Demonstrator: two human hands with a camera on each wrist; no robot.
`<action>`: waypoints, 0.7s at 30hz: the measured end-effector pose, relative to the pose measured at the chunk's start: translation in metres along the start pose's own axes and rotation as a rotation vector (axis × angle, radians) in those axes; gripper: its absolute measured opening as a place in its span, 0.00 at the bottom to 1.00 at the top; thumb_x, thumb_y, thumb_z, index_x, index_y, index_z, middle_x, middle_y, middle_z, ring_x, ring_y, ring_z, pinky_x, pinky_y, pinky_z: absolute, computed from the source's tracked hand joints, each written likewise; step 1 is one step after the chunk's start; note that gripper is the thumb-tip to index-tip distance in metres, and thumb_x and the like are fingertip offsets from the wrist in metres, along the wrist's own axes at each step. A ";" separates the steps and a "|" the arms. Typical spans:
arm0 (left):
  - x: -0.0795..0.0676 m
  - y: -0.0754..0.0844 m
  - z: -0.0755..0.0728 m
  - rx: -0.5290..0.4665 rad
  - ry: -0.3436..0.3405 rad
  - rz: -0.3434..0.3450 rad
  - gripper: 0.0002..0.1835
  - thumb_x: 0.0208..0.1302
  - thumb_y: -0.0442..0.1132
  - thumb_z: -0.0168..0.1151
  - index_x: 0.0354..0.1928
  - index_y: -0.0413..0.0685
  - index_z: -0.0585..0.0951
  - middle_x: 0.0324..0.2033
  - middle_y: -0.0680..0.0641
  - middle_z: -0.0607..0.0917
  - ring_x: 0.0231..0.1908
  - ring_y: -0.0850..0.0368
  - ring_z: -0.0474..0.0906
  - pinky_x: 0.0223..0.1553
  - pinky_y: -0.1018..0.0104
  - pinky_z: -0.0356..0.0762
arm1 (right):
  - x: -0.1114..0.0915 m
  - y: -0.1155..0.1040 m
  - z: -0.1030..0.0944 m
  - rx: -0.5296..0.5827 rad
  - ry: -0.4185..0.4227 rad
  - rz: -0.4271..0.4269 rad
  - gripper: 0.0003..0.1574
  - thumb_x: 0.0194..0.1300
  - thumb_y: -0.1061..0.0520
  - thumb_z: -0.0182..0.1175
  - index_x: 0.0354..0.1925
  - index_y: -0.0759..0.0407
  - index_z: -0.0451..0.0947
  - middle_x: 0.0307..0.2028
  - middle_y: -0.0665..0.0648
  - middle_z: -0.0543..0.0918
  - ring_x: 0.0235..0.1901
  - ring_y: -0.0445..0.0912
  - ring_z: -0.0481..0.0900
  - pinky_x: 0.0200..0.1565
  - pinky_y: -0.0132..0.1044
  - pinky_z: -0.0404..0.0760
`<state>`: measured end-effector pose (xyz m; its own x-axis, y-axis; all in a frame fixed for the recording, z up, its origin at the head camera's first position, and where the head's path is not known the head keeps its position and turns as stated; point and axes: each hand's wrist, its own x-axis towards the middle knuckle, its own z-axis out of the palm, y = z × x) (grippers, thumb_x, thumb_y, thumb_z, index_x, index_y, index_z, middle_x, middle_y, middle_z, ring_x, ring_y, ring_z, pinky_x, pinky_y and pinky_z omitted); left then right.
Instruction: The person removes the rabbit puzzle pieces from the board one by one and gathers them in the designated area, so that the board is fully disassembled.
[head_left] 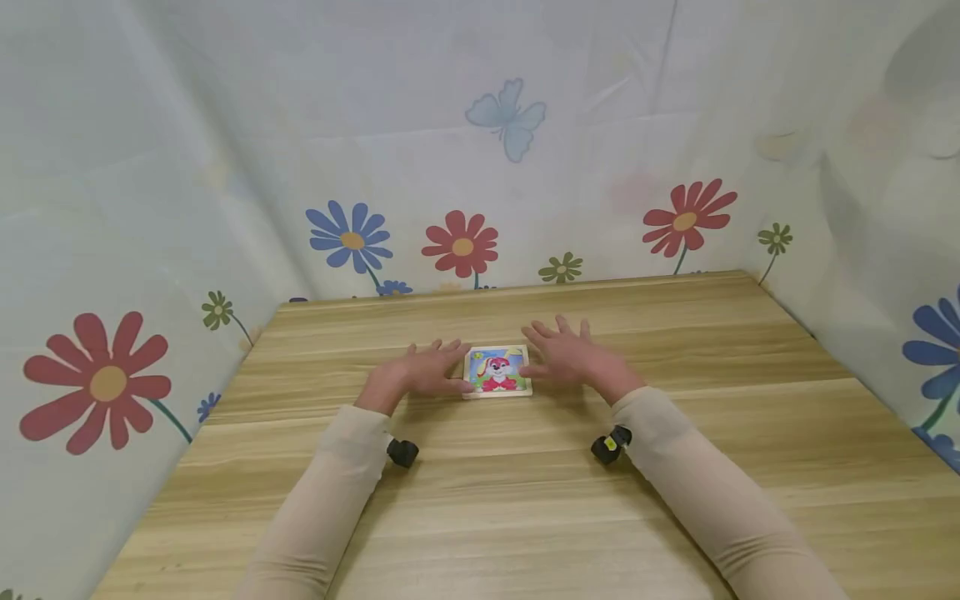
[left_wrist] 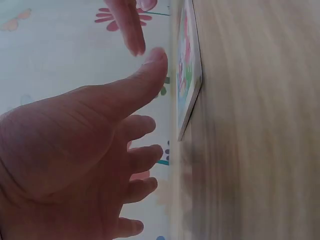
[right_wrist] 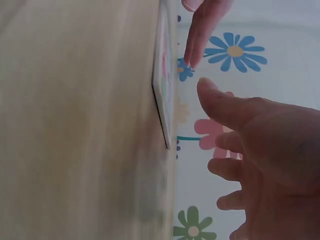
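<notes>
In the head view, the picture board point(head_left: 498, 375) lies flat on the wood-grain table point(head_left: 480, 517), about midway between left and right and toward the far side; it has a pale border and shows a cartoon animal in red and white on blue and green. Your left hand point(head_left: 431, 369) is at the board's left side and your right hand point(head_left: 566, 357) at its right side, each with the thumb reaching over the near part of that edge and the fingers spread toward the far side. Both your hands are released, grasping nothing. Your pale left sleeve point(head_left: 322, 483) and right sleeve point(head_left: 712, 475) come in from the near side, with a small black device at each cuff. A white cloth point(head_left: 405, 150) printed with flowers stands beyond the far edge and along the left and right of the table. In the left wrist view, your left thumb is held out above the board with a gap between them, your other fingers loosely bent and free of any object; fingertips of your right hand show past the thumb. In the right wrist view, your right thumb likewise stays clear of the board, and that hand is ungripped too.
</notes>
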<state>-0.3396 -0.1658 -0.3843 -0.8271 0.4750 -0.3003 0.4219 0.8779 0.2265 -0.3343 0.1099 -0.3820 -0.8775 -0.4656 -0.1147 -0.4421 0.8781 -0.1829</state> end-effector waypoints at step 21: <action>0.007 0.000 0.010 0.071 0.028 0.085 0.38 0.67 0.62 0.60 0.75 0.58 0.66 0.76 0.46 0.59 0.74 0.42 0.54 0.71 0.36 0.47 | 0.007 -0.026 0.015 -0.108 -0.156 -0.022 0.46 0.72 0.30 0.50 0.78 0.48 0.57 0.77 0.58 0.56 0.74 0.69 0.44 0.66 0.75 0.39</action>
<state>-0.3417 -0.1622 -0.3958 -0.7969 0.5471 -0.2562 0.5156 0.8369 0.1836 -0.3265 0.0824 -0.3928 -0.8316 -0.4890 -0.2631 -0.4856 0.8703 -0.0825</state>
